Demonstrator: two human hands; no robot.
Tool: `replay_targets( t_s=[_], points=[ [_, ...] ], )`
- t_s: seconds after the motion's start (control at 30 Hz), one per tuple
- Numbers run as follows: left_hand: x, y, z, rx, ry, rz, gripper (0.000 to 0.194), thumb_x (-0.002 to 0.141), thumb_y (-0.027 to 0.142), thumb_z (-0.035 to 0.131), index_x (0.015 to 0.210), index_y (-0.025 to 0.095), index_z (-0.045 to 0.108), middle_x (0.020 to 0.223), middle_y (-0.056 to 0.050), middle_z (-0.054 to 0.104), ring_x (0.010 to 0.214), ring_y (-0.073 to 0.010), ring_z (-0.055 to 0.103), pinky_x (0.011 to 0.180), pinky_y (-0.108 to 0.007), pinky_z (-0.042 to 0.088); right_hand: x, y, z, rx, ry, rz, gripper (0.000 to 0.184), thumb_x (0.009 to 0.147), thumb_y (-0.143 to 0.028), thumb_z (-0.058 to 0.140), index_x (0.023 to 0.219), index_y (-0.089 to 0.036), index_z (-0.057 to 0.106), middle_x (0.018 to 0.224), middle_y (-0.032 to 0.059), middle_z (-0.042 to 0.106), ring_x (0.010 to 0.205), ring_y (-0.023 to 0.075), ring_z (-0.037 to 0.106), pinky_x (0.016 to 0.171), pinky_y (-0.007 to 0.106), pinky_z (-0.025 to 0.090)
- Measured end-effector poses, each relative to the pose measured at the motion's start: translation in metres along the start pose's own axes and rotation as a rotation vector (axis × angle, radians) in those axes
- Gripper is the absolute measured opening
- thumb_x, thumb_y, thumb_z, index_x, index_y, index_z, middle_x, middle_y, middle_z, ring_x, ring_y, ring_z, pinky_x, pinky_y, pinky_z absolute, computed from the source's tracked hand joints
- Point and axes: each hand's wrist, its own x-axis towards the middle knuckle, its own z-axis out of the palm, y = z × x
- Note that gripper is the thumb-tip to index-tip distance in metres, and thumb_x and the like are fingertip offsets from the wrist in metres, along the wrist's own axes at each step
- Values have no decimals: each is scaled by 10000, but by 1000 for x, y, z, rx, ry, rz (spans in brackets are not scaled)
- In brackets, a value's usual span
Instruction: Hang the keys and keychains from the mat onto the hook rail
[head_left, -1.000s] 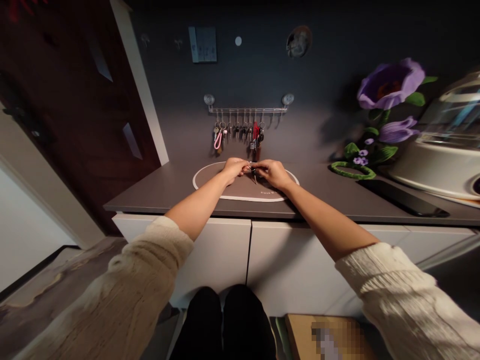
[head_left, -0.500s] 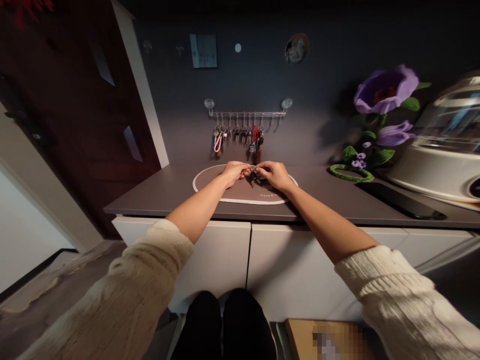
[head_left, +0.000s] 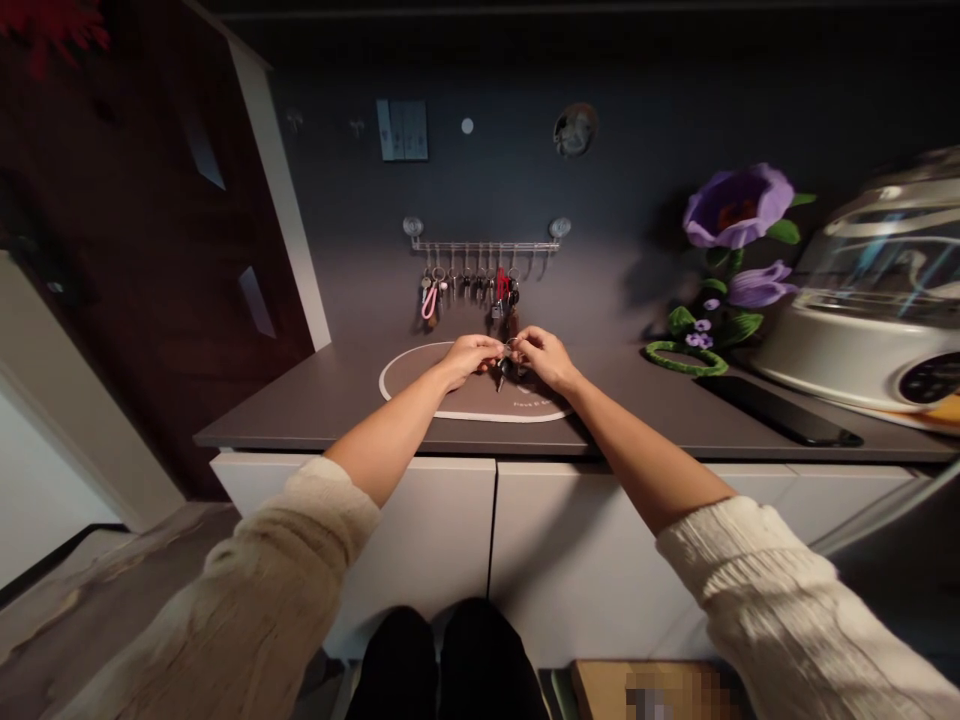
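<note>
Currently, through the head view, I read both hands at work over the oval mat (head_left: 412,376), the landmark for this entry. Left hand (head_left: 471,362): fingers closed in a pinch on a bunch of keys (head_left: 503,374). Right hand (head_left: 546,358): fingers pinched on the ring end of the same bunch. The keys hang between the two hands, over the mat; whether their tips touch it, I cannot tell.

Containers. Well right of the mat, one white appliance (head_left: 817,352) with a clear cover (head_left: 877,265); contents unreadable through the reflections. Below the mat, at least two white cabinet doors (head_left: 427,535), shut, interior hidden. Lower still and to the right, one cardboard box (head_left: 604,690), partly pixelated, contents unclear.

Counts. Behind and above the mat: one rail (head_left: 480,246) on two suction cups (head_left: 560,228), carrying roughly eight key sets (head_left: 468,284) (overlap makes the tally uncertain), one with a pink loop (head_left: 429,302), one with a red piece (head_left: 502,286). Right of the mat: two large purple blooms (head_left: 739,207), about four small ones, one green ring base (head_left: 685,358), one flat black device (head_left: 780,411) on the counter (head_left: 622,400).
</note>
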Motion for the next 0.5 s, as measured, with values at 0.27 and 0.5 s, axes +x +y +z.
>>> replay_targets(
  t_s=[0.27,0.5],
  points=[
    [-2,-1,2,53,-93,17,198,643,224,663,799,110,620,657,-8,585,515,-43,482,458,-171,306,3,-12,-5,302,97,55,123,654,-280,559,670,-159,571,648,-22,573,622,91,537,652,241,450],
    [-2,-3,3,69,-86,10,219,628,245,669,790,108,614,640,-5,577,505,-47,476,460,-178,311,1,-20,-10,614,138,203,135,638,-274,624,702,-170,565,767,22,665,741,118,613,661,224,456]
  ],
)
